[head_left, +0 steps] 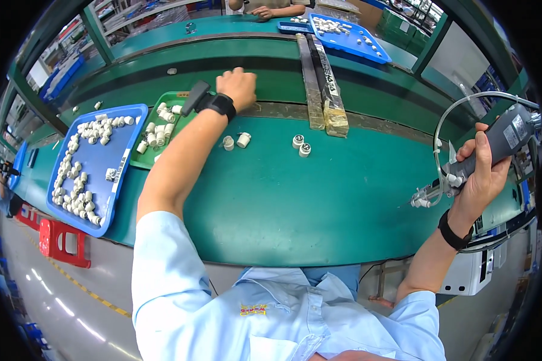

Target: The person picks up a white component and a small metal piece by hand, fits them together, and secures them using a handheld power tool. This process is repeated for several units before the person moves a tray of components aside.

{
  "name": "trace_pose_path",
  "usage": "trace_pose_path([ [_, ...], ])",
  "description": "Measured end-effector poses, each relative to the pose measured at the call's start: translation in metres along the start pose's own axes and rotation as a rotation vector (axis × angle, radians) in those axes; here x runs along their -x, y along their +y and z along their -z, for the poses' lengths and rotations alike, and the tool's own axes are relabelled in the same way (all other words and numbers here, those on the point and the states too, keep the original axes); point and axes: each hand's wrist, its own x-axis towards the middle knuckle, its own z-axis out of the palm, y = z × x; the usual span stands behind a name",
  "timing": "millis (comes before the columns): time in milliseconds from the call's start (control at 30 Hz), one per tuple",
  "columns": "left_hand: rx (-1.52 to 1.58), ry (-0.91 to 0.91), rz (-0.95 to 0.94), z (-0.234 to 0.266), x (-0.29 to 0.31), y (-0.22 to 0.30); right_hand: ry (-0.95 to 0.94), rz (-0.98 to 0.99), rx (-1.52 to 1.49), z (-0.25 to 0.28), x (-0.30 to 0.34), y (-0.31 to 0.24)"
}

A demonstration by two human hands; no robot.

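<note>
My left hand (236,89) reaches past the far edge of the table, above the green belt. Its fingers curl downward, and whatever they may hold is hidden. At the right, my right hand (485,171) grips a dark grey gun-like tool (504,133) with a clear hose and a metal nozzle pointing down and left. Between my arms, two small white cylindrical parts (243,139) sit near my left forearm. Another pair of white parts (305,150) stands upright farther right, their tops showing dark spots.
A blue tray (121,174) and a green tray (143,157) at the left hold many white parts. Long taped bars (331,96) cross the belt. Across it lies another blue tray (358,51), near a person's hand (262,12). A red stool (63,240) stands at lower left.
</note>
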Motion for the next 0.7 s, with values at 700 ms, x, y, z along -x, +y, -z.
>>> trace_pose_path([
  [700, 1.716, -0.613, -0.182, 0.097, 0.114, 0.095, -0.334, 0.271, 0.269, -0.039, 0.121, -0.022],
])
